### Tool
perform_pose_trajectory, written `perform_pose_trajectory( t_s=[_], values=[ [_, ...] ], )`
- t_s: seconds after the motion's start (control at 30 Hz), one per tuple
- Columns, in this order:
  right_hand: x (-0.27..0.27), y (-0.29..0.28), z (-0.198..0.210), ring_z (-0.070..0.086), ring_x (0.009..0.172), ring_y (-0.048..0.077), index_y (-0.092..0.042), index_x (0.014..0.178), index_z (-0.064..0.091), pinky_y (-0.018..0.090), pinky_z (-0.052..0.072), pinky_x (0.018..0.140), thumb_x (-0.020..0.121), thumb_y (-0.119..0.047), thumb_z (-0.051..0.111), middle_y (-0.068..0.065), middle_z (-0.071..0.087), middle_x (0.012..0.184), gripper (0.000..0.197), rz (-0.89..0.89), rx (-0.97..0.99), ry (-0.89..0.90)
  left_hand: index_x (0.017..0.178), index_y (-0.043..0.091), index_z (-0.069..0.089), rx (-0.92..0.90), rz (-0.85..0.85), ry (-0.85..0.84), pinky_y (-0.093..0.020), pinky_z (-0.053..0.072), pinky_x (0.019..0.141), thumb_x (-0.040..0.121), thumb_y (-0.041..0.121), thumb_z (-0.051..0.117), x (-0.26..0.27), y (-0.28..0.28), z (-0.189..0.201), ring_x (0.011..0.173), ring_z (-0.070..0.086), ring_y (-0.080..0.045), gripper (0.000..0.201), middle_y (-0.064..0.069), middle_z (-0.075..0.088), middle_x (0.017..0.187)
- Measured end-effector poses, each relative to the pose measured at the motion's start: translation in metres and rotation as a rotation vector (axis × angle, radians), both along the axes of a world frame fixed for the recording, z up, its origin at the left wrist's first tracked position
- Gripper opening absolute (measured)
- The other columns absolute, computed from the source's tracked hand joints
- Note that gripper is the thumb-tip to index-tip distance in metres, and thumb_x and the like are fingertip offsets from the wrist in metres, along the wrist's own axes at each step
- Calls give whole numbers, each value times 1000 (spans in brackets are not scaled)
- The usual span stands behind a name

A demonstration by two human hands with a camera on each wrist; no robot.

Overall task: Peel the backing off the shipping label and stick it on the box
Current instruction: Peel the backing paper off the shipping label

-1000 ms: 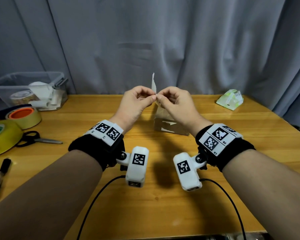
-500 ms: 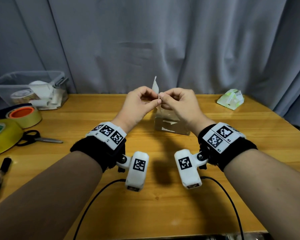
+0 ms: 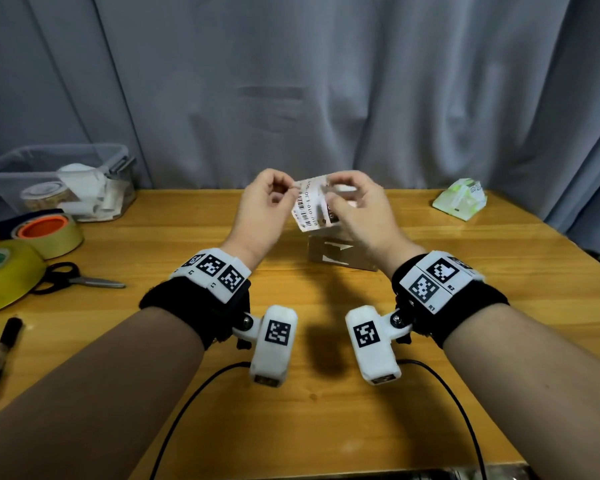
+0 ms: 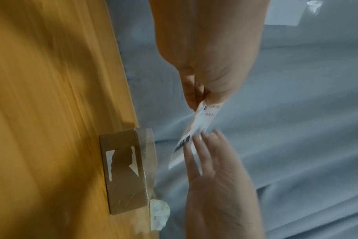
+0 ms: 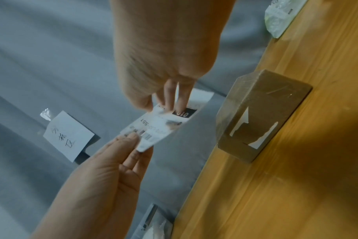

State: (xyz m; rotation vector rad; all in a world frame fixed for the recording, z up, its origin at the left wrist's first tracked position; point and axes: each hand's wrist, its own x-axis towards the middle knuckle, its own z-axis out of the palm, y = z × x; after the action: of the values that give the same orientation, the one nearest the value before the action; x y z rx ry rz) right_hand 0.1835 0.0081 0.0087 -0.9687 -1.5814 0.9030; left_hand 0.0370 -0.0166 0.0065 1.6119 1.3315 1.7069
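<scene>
The white shipping label point(image 3: 311, 206), printed with barcodes, hangs in the air above the small brown cardboard box point(image 3: 340, 255) on the wooden table point(image 3: 326, 410). My left hand point(image 3: 290, 196) pinches its left corner between thumb and fingers. My right hand point(image 3: 334, 202) pinches the right end, near the black patch. In the right wrist view the label point(image 5: 153, 127) spans both pinches, and a white strip point(image 5: 202, 97) shows behind my right fingers; whether it is backing I cannot tell. The box point(image 5: 262, 116) has torn white label scraps on its side. The left wrist view shows the label point(image 4: 202, 119) edge-on beside the box point(image 4: 125, 171).
A clear bin point(image 3: 56, 181), two tape rolls point(image 3: 49, 233), scissors point(image 3: 73, 278) and a black marker point(image 3: 0, 355) lie at the left. A green-white packet point(image 3: 461, 199) sits at the back right. A grey curtain point(image 3: 291, 81) hangs behind, with a handwritten note point(image 5: 68, 135) on it.
The label stood edge-on between my fingertips; now it is turned with its printed face toward me and spread wider between the two hands.
</scene>
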Motion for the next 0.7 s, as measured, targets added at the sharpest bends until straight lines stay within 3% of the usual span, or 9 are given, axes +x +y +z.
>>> perform_pose_trajectory(
  t_s=[0.07,0.13,0.2,0.3,0.43,0.5,0.6,0.63,0.7],
  values=[
    [5,11,-8,51,118,16,-21,124,48,35,42,105,81,-23,67,7,48,131,47,-205,57,-160,78,23,49,-17,-21,-85,-12,47,63,89,0,55,-5,-1,-1,71,54,-8,25,3,56,77],
    [8,14,-11,44,127,20,-20,133,39,37,35,111,77,-30,71,7,42,138,65,-242,-20,-131,79,19,49,-49,-64,-166,-11,49,60,90,0,53,-7,-3,-3,70,56,-7,22,0,57,76],
    [9,16,-13,56,113,22,-16,125,48,37,47,99,80,-22,70,9,55,125,51,-192,-113,33,81,17,50,-82,-112,-233,-12,49,58,90,1,54,-8,-6,-4,64,60,-3,18,-2,59,75],
    [11,13,-10,62,76,15,-15,91,61,27,53,63,87,-9,61,1,64,85,7,-234,-103,127,90,10,54,-222,-173,-288,-18,52,59,89,7,57,-9,-9,-5,64,65,-6,4,-4,65,75],
    [17,16,-12,61,67,9,-21,79,57,16,50,51,89,-8,59,-2,61,79,16,-321,-98,205,88,5,63,-430,-265,-299,-15,54,50,89,10,58,-11,-12,-8,52,64,-5,7,-5,69,72],
    [19,16,-13,61,75,12,-18,87,58,16,51,58,88,-8,59,0,60,87,10,-350,-86,184,83,5,63,-463,-285,-272,-13,53,48,89,8,57,-12,-13,-11,48,62,-4,9,-1,69,61],
    [22,14,-15,50,110,19,-19,103,61,31,41,98,81,-16,67,5,53,115,23,-464,95,-199,81,5,62,-428,-256,-225,-12,52,49,88,7,58,-11,-15,-13,49,62,-3,8,1,69,56],
    [20,10,-14,46,112,18,-21,102,63,31,35,101,79,-21,68,3,51,116,24,-470,197,-318,80,6,62,-402,-237,-203,-12,51,50,87,7,59,-9,-15,-12,50,61,-3,8,1,68,59],
    [12,3,-12,50,100,13,-20,94,70,27,39,92,78,-25,70,0,56,104,16,-271,308,-347,78,10,64,-326,-201,-139,-14,49,58,86,9,62,-5,-17,-11,58,57,-4,8,-1,64,68]
  ],
)
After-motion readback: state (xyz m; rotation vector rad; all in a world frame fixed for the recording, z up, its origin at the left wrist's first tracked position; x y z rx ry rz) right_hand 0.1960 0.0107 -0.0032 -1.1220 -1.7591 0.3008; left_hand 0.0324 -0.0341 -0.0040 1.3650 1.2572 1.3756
